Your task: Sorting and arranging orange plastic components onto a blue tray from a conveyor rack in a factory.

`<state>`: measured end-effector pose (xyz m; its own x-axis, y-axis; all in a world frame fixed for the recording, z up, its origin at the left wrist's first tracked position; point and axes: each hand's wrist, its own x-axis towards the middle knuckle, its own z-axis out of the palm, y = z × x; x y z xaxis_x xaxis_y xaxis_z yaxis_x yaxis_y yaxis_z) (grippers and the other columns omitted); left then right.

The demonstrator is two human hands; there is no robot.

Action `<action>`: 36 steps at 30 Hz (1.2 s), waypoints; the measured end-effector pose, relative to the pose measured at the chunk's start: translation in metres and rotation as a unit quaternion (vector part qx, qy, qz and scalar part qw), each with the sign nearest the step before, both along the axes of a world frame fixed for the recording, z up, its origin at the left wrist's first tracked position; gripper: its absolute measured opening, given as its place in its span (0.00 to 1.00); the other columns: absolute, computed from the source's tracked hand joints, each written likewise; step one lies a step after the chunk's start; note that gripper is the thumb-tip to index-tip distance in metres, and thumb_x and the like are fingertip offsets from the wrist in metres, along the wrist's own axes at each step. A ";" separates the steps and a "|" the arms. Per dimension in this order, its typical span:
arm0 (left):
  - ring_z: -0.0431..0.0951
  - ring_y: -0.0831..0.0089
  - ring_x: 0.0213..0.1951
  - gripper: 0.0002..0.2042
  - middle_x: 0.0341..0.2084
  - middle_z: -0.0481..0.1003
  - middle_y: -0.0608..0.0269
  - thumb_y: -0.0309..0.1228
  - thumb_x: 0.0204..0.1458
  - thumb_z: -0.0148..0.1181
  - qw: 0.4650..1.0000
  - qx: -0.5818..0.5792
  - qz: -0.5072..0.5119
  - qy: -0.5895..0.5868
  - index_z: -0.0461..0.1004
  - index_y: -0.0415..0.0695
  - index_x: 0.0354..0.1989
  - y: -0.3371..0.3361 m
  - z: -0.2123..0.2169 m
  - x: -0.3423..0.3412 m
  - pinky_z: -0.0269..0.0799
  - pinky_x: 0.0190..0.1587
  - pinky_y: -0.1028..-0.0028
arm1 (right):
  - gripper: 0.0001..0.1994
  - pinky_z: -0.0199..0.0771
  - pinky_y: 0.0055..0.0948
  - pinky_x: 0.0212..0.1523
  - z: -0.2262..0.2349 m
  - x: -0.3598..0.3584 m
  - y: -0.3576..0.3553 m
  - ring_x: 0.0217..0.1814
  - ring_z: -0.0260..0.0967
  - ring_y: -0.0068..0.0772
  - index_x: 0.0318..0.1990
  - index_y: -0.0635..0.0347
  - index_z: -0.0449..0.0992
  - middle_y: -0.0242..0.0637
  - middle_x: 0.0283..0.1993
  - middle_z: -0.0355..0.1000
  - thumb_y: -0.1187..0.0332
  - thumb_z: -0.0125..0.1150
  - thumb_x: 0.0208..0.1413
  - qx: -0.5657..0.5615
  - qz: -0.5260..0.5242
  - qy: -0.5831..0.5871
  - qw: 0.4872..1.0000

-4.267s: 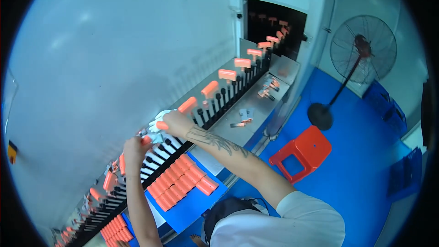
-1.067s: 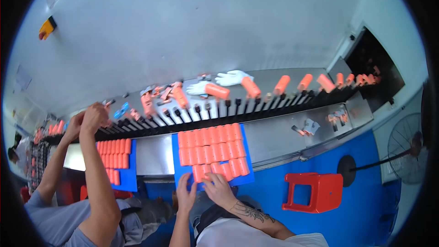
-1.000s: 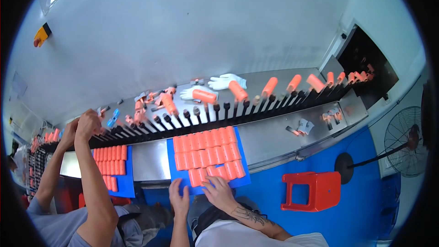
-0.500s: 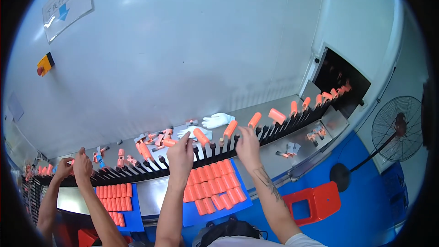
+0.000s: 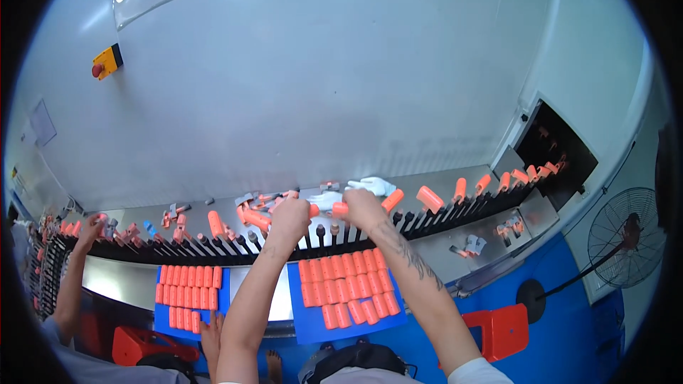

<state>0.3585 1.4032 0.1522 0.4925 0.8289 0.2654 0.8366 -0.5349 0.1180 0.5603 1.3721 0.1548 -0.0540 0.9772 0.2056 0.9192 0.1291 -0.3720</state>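
My left hand [image 5: 290, 219] is closed around an orange half-tube cover [image 5: 314, 210], mostly hidden by the fingers. My right hand [image 5: 363, 206] grips another orange half-tube cover [image 5: 340, 208], whose end points toward the left hand. Both hands are above a row of upright black-tipped pegs [image 5: 320, 232], several of them bare between my arms. Below, a blue sheet [image 5: 302, 331] bears rows of orange covers [image 5: 348, 288]. Behind my hands, white gloves [image 5: 373, 185] lie on the metal ledge.
Pegs carrying orange covers [image 5: 430, 199] curve right to a dark opening [image 5: 555, 146]. Left, a co-worker's hand [image 5: 91, 229] is at the line; their other hand [image 5: 211, 336] is by a second blue sheet [image 5: 163, 323]. A red stool [image 5: 505, 331] and fan [image 5: 629, 238] stand right.
My hands have closed on orange covers and drawn nearer each other. The whole view has shifted. The co-worker's one hand has moved down beside their blue sheet.
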 end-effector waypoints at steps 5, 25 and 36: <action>0.79 0.70 0.18 0.14 0.22 0.80 0.54 0.34 0.48 0.66 0.937 -0.269 0.145 -0.171 0.82 0.35 0.36 0.025 0.009 -0.075 0.78 0.27 0.70 | 0.05 0.80 0.43 0.38 -0.007 -0.041 0.019 0.37 0.79 0.48 0.25 0.61 0.81 0.49 0.29 0.77 0.72 0.68 0.38 0.051 0.152 -0.170 0.972; 0.71 0.50 0.57 0.17 0.53 0.70 0.50 0.16 0.37 0.62 0.974 -0.143 -0.003 -0.177 0.80 0.45 0.38 -0.196 -0.189 -0.148 0.71 0.56 0.60 | 0.06 0.66 0.31 0.54 -0.204 -0.130 -0.142 0.53 0.66 0.32 0.33 0.50 0.79 0.28 0.41 0.71 0.65 0.57 0.51 0.047 0.431 -0.189 0.881; 0.69 0.46 0.59 0.18 0.56 0.70 0.47 0.13 0.40 0.56 0.942 -0.166 -0.031 -0.289 0.77 0.41 0.42 -0.188 -0.230 -0.142 0.67 0.61 0.58 | 0.13 0.67 0.38 0.57 -0.228 -0.158 -0.186 0.61 0.66 0.38 0.43 0.60 0.79 0.38 0.51 0.74 0.67 0.57 0.51 0.085 0.237 -0.093 0.963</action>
